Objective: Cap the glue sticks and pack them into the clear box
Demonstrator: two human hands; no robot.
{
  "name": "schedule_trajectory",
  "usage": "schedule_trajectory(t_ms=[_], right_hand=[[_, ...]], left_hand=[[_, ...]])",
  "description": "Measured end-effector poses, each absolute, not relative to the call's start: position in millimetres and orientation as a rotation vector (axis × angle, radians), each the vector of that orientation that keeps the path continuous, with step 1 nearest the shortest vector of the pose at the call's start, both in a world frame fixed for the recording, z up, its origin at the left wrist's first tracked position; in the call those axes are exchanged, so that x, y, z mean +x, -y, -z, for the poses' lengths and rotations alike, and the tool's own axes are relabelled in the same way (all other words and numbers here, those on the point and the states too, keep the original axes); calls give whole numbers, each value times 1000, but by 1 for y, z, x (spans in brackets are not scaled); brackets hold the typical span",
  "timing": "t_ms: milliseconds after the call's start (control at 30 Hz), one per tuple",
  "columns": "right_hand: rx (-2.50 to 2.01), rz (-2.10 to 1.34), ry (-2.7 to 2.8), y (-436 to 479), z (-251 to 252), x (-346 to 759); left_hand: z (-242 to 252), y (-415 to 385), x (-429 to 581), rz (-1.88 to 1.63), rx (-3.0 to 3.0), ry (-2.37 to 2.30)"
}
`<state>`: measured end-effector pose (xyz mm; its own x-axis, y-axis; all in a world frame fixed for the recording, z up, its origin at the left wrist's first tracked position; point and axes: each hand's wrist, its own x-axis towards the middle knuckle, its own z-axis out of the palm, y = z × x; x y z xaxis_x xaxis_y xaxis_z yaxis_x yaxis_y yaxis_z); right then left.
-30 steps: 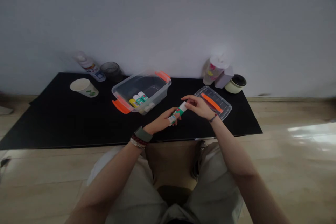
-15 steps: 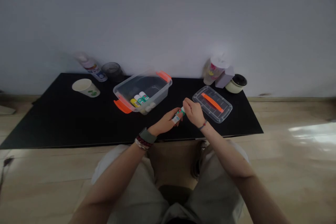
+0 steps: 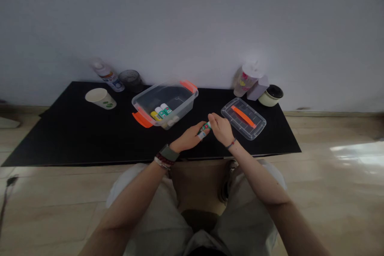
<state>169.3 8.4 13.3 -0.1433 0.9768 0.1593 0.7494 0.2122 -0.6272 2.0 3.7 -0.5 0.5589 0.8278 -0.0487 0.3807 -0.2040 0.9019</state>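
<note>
Left hand (image 3: 188,138): fingers curled round lower end of glue stick (image 3: 205,128). Right hand (image 3: 221,129): fingers pinching upper end. Stick held between hands, above black tabletop (image 3: 90,140). Clear lid (image 3: 243,118) just beside right hand; clear tub (image 3: 164,102) with more glue sticks (image 3: 161,112) near left hand.

I can't read a single word here: the green-and-white label on the stick (image 3: 205,129) I'm holding, the sticks (image 3: 161,112) in the clear plastic tub (image 3: 183,106), and the spray can (image 3: 107,77) are all too small or blurred.
</note>
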Motion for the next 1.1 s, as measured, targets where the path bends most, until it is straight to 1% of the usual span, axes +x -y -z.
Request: schedule_trajectory(t_ms=[100, 167, 233, 333, 433, 533, 600, 667, 733, 900, 967, 1033, 1100], right_hand=[[-1278, -581, 2079, -8, -26, 181], [-1267, -524, 2126, -8, -30, 183], [-1441, -442, 2108, -9, -28, 179], [-1796, -361, 2004, -9, -18, 167], [-1910, -415, 1977, -6, -10, 162], [-1655, -497, 2088, -1, -14, 170], [-1394, -488, 2190, 2, -22, 177], [-1257, -446, 2257, 4, -28, 182], [-1335, -401, 2269, 3, -31, 181], [-1891, -334, 2097, -3, -21, 166], [-1940, -357, 2079, -4, -20, 166], [-1792, -419, 2127, -4, -23, 172], [-1494, -511, 2181, -2, -30, 182]], left_hand=[[-5, -3, 2, -548, 1505, -704], [-6, -1, 3, -555, 1472, -658], [-4, 1, 5, -593, 1596, -775], [3, 3, 7, -597, 1896, -1097], [7, 3, 5, -541, 1990, -1236], [4, 3, 1, -474, 1740, -996], [-2, 4, -2, -410, 1518, -743], [-6, 5, -2, -370, 1399, -588], [-7, 7, -1, -388, 1423, -615], [3, 9, 7, -474, 1888, -1132], [5, 8, 9, -510, 1963, -1243], [3, 7, 8, -531, 1848, -1143], [-3, 8, 7, -498, 1578, -880]])
